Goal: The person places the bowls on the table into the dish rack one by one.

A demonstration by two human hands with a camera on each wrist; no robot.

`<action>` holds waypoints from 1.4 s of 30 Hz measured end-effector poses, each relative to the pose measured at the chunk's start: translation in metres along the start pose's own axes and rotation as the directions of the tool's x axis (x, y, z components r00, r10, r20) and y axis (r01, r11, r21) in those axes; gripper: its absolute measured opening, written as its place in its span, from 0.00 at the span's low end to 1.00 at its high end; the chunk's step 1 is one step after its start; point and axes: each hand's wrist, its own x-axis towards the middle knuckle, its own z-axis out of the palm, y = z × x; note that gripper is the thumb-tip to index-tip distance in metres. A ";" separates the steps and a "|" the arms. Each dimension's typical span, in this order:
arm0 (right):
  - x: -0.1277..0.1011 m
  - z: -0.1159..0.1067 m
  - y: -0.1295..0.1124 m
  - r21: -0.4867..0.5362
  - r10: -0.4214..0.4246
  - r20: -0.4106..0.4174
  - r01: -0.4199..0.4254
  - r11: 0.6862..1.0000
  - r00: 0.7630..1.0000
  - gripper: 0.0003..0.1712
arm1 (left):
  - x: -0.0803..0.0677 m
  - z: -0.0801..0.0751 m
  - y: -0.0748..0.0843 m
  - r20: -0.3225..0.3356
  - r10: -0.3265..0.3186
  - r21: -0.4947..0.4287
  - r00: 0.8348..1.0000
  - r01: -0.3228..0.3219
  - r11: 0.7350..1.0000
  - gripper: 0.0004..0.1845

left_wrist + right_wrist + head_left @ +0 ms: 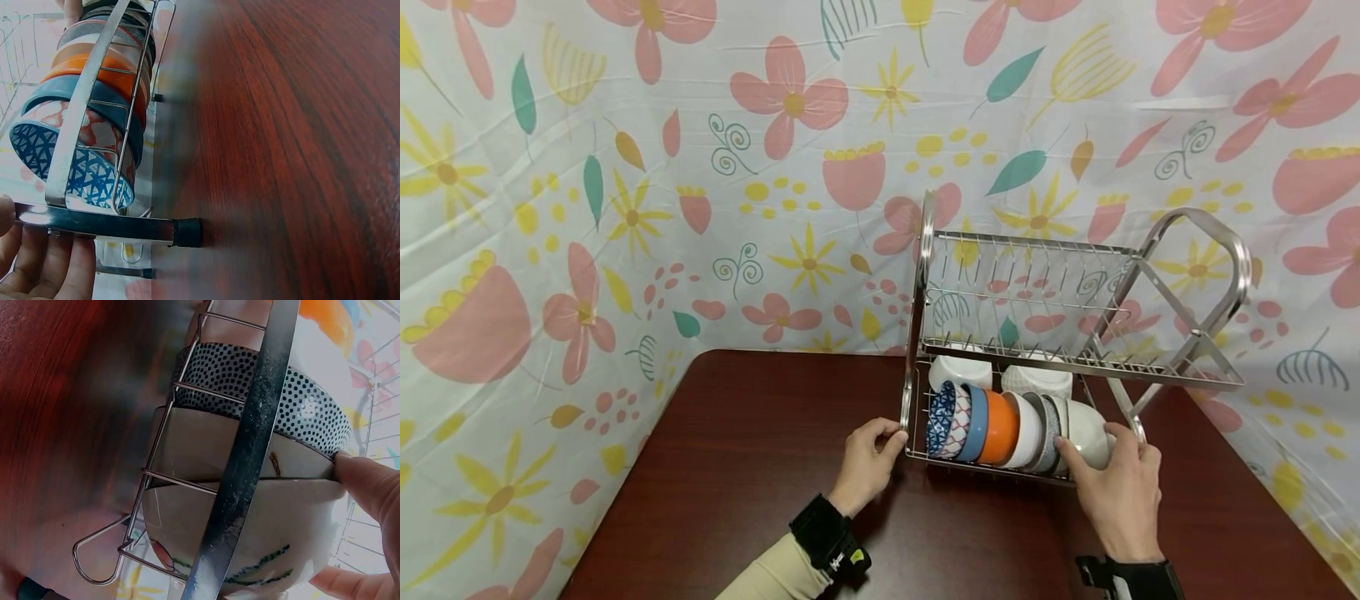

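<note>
A two-tier metal dish rack (1082, 362) stands on the dark wooden table. Along its lower front tier, several bowls stand on edge in a row: a blue-patterned bowl (81, 169), a red-and-white one, a blue bowl (975, 421), an orange bowl (1000, 427), a white one, a dotted bowl (309, 406) and cream bowls. My left hand (867, 462) pinches the rack's left side frame near its base. At the right end, my right hand (1122, 492) grips the outermost cream bowl (294, 519), thumb at its rim and a finger by its base.
Behind the row, two white bowls (961, 371) sit upside down on the lower tier. The upper tier (1030, 283) holds nothing. Brown table (760, 483) surface extends to the left, and a flowered cloth (700, 208) hangs behind.
</note>
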 end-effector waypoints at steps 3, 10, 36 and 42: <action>0.001 0.000 0.001 -0.005 0.004 0.019 -0.004 1.000 1.000 0.43 | 0.000 0.000 0.000 -0.005 0.003 -0.007 1.000 -0.003 1.000 0.06; 0.003 -0.001 0.001 -0.007 0.014 0.052 -0.014 1.000 0.999 0.44 | 0.000 0.001 -0.001 -0.016 0.005 -0.001 1.000 -0.005 1.000 0.04; 0.008 -0.004 0.006 -0.039 0.089 0.193 -0.083 0.996 0.977 0.50 | 0.000 -0.001 0.001 0.010 -0.008 0.004 1.000 0.008 1.000 0.06; 0.007 -0.006 0.009 -0.041 0.082 0.190 -0.076 0.996 0.978 0.49 | 0.000 0.001 0.001 0.007 0.007 0.030 1.000 -0.007 1.000 0.06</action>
